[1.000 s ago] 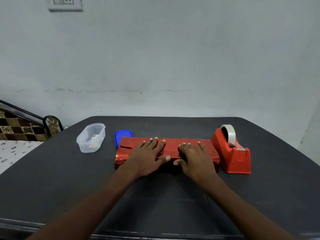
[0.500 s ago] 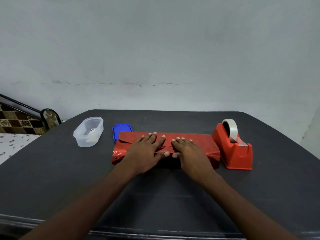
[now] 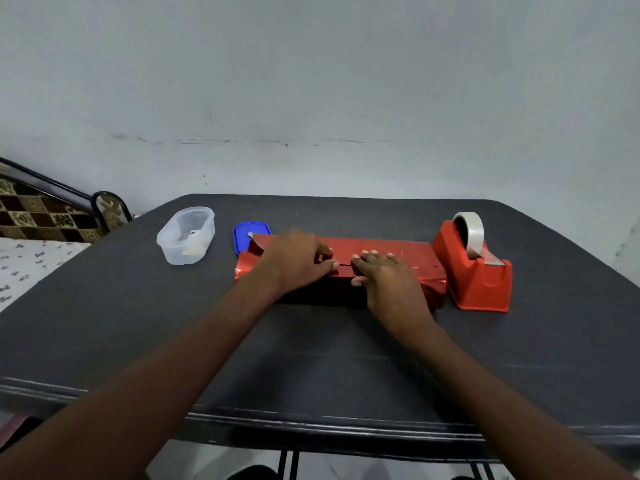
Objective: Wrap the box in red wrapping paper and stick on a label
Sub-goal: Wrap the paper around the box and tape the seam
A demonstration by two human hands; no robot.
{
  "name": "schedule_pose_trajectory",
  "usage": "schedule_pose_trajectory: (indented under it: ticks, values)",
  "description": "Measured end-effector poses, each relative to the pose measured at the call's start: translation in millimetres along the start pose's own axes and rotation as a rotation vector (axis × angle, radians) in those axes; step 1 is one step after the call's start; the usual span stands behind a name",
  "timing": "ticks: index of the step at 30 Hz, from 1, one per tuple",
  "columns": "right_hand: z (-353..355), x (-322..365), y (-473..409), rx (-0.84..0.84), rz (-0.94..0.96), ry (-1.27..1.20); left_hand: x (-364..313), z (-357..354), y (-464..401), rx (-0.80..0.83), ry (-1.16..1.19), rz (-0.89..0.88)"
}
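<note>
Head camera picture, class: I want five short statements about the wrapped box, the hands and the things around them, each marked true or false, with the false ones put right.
1. Both hands lie on top of the red wrapped box. True: left hand and right hand rest there.
2. The tape dispenser stands left of the box. False: it stands at the box's right end.
3. The clear container has its lid on. False: it is open, and the blue lid lies beside it on the table.
4. The dispenser holds a tape roll. True.
5. The right hand holds a strip of tape. False: its fingers lie flat on the paper.
</note>
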State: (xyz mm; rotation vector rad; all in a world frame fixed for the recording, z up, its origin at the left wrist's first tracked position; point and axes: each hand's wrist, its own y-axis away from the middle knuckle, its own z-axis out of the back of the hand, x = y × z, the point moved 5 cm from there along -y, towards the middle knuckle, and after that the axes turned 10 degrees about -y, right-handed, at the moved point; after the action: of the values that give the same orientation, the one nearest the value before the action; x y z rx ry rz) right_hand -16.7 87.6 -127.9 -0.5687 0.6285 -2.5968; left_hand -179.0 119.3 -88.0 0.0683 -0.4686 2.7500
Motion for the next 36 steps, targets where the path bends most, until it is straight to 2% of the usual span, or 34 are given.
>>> schedule_pose_trajectory:
  ticks: [5,10,16,18,20,22,27,36]
  values:
    - [2.2,-1.2,2.7,-0.089,0.020,0.039,7.1,-10.7,21.5,-0.057,0.059,-0.069]
    - [-2.3,2.6,3.3,-0.137,0.029,0.027,16.3,-34.4,53.0,-0.042,-0.088,-0.099]
    - [-6.0,-1.0,2.9,-0.103,0.074,0.082,-1.1,6.8,23.9,-0.253,-0.039,-0.003]
    - [-7.1,0.5,3.2,-0.069,0.075,0.112,-15.2,6.1,8.2,-0.197,0.029,-0.024]
    - [-9.1,3.1,4.6,-0.036,0.079,0.126,-29.1,-10.4,1.6,-0.061,0.068,-0.084]
    - [-8.9,1.6,5.8,-0.008,0.076,0.097,-34.9,-30.2,3.4,0.048,0.004,-0.142]
    - [-1.5,-7.6,7.7,0.027,0.064,0.069,-21.4,-38.5,13.1,0.071,-0.105,-0.159]
    - [-1.4,-4.9,8.4,0.018,-0.004,0.065,-4.5,-40.5,24.8,0.098,-0.144,-0.121]
